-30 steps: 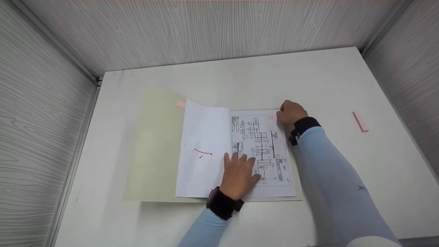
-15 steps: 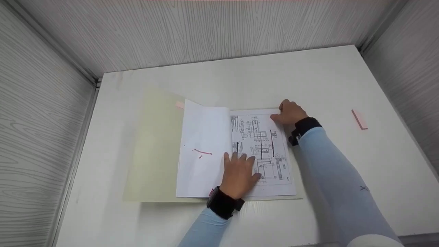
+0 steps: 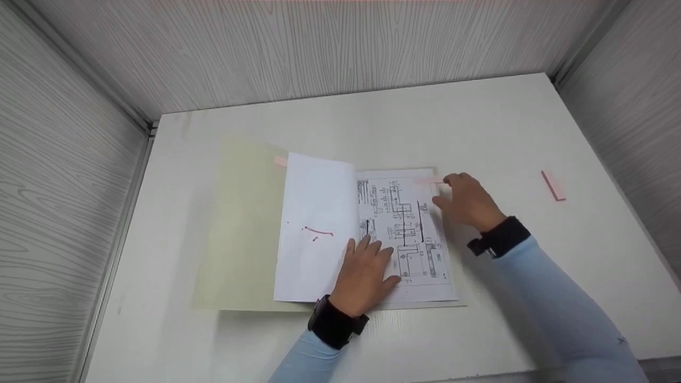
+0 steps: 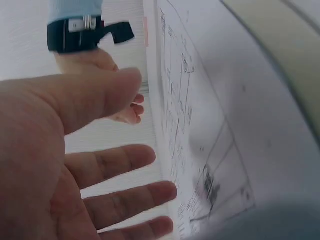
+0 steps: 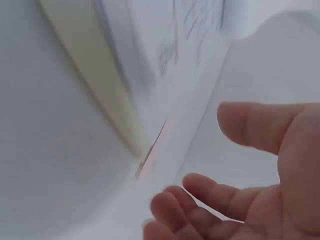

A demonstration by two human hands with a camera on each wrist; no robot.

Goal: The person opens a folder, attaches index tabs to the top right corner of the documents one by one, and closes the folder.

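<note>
A pale green folder (image 3: 239, 229) lies spread on the table with a white sheet (image 3: 314, 266) turned to its left side. On the right is a page with a technical drawing (image 3: 415, 266). My left hand (image 3: 363, 276) rests on this page with its fingers spread. A pink sticky note (image 3: 430, 181) sits at the page's upper right corner and sticks out past the edge. Beside it is my right hand (image 3: 471, 202), thumb and fingers apart and relaxed. The right wrist view shows this hand (image 5: 280, 185) holding nothing, near the pink strip (image 5: 152, 150).
A pink sticky note pad (image 3: 554, 186) lies on the white table (image 3: 505, 127) to the right. Another pink note (image 3: 281, 161) shows at the turned sheet's upper edge. Wood-grain panels (image 3: 340, 48) stand around the table's back and sides.
My right hand has drawn back from the page corner toward the right and nearer, its fingers loosened. The pink note there now shows clearly. My left hand stays on the page, shifted slightly.
</note>
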